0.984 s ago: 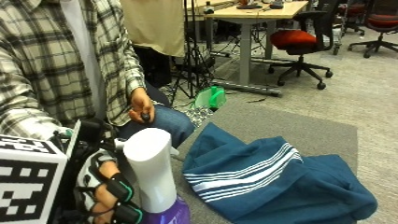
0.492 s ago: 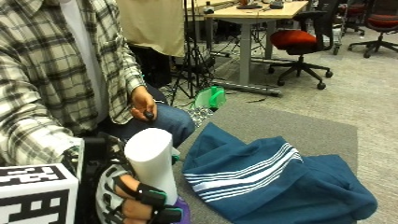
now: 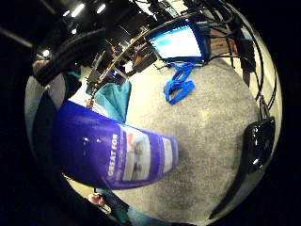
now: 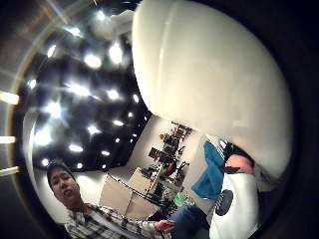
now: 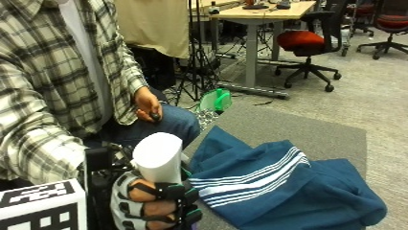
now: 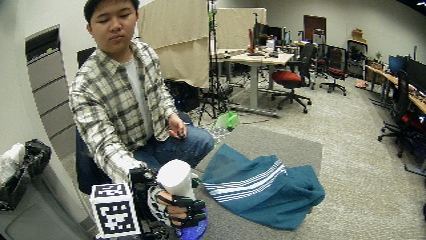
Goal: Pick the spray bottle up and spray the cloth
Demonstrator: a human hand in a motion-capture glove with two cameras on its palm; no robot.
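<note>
Gloved right hand [image 5: 153, 206], fingers curled around the white-topped, blue-bodied spray bottle [image 5: 158, 157] beside the teal striped cloth [image 5: 280, 189].

My fingers [image 5: 167, 190] wrap the bottle [image 5: 157, 158] at the worktop's [image 5: 319, 134] near edge. I see the cloth [image 5: 280, 187] lying on the worktop just beside them, toward the far side. The bare hand [image 5: 148, 104] rests on the lap behind them.

Grey table [image 5: 300, 129] carries crumpled teal cloth [image 5: 280, 187].
</note>
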